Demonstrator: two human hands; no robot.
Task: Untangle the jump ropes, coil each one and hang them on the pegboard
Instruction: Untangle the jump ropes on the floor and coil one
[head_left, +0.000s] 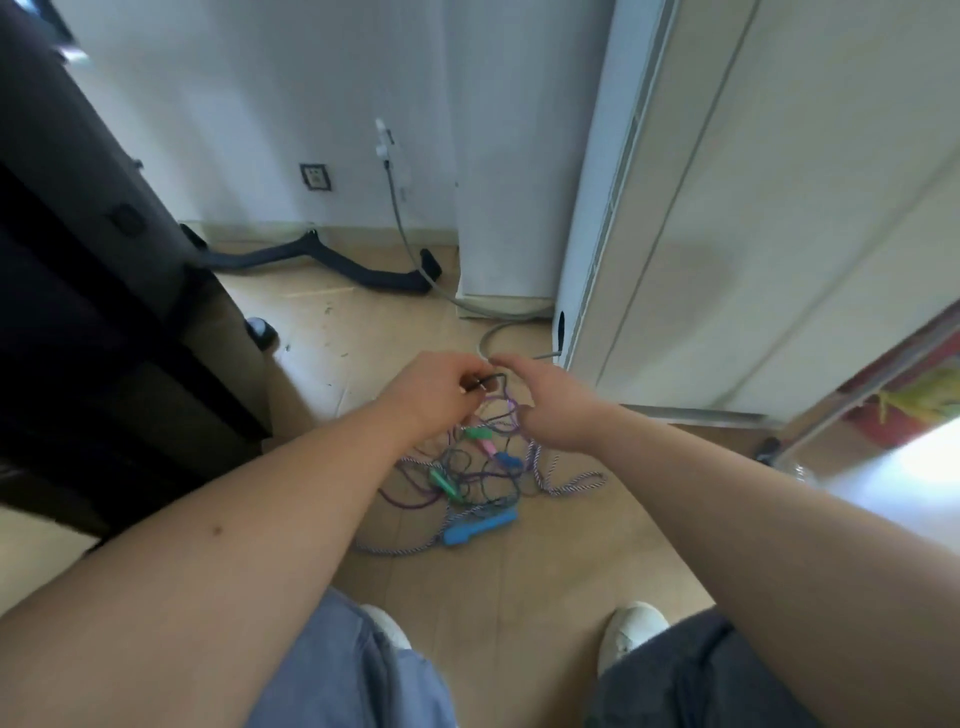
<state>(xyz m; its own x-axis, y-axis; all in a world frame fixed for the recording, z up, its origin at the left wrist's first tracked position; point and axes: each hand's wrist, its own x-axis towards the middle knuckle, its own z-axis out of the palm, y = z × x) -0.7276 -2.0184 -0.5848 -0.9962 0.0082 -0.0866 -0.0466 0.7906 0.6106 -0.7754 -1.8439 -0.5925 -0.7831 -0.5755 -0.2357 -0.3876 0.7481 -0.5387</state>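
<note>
Two hands outstretched, left hand (434, 387) pinching dark rope (488, 382), right hand (550, 400) beside

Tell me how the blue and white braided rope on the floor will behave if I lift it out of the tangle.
The braided rope lies in loose curves, so it will probably hang limp. It looks thick and woven, so likely easy to grip. It crosses other ropes in the pile, so lifting it may drag them along.
</note>
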